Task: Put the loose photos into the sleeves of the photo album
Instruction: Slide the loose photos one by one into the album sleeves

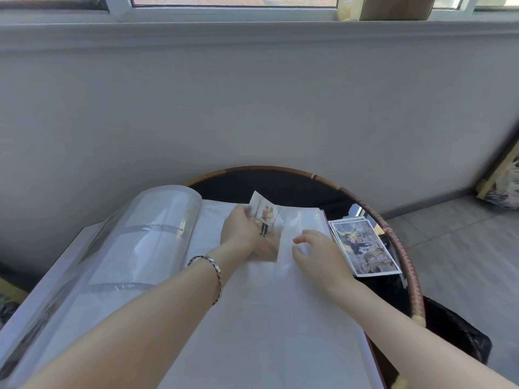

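Observation:
An open photo album (269,310) with clear plastic sleeves lies across a round dark table. My left hand (241,234) holds a photo (265,217) of a standing person, its lower right part slid under the clear sleeve at the top of the right page. My right hand (314,251) rests on that sleeve just to the right of the photo, fingers curled with the tips lifting the plastic edge. A small stack of loose photos (365,245) lies on the table to the right of the album.
The round table (404,259) has a woven rim and stands against a grey wall under a window. Turned album pages (134,242) arch up on the left. Tiled floor shows on the right, with a dark bag (460,335) beside the table.

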A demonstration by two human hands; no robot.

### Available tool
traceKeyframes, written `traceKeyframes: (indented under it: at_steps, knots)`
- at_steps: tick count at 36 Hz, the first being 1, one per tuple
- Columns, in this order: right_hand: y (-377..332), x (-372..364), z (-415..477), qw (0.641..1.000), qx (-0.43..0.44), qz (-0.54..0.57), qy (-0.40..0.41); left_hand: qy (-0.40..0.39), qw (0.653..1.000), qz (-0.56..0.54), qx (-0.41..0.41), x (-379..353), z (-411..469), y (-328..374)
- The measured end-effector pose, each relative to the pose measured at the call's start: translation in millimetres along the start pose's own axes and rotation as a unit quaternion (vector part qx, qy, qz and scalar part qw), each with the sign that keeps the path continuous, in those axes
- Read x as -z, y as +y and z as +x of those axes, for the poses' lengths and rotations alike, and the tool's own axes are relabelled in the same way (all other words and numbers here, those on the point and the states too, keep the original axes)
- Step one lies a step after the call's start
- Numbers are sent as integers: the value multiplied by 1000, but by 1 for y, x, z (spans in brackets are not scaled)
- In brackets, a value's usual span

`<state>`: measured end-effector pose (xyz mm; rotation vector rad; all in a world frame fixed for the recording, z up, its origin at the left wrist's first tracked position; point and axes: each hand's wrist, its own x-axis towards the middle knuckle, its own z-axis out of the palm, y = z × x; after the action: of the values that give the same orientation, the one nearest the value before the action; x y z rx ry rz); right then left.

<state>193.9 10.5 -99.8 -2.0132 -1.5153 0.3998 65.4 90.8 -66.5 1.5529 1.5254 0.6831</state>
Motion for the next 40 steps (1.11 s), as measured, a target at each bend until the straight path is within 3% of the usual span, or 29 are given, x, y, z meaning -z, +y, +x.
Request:
traceKeyframes:
  at_steps: [7,14,20,28,32,40]
  knots:
    - [8,3,-11,999,37,-23,-21,24,996,52,-64,-5,-4,-4]
    - [8,3,-11,999,47,-17,-20,-45,997,64,-19,-17,-12,4]
    - [18,7,-16,1000,26,-8,-3,-54,976,212,10,-13,-8,5]
    - [22,10,-25,1000,25,-5,-11,-30,996,57,60,1,-2,0]
    - [21,11,-26,999,31,-13,-5,-29,996,36,73,-7,-5,-1]
    - [20,14,-28,999,34,12,-4,-48,988,150,-11,-16,-10,-4]
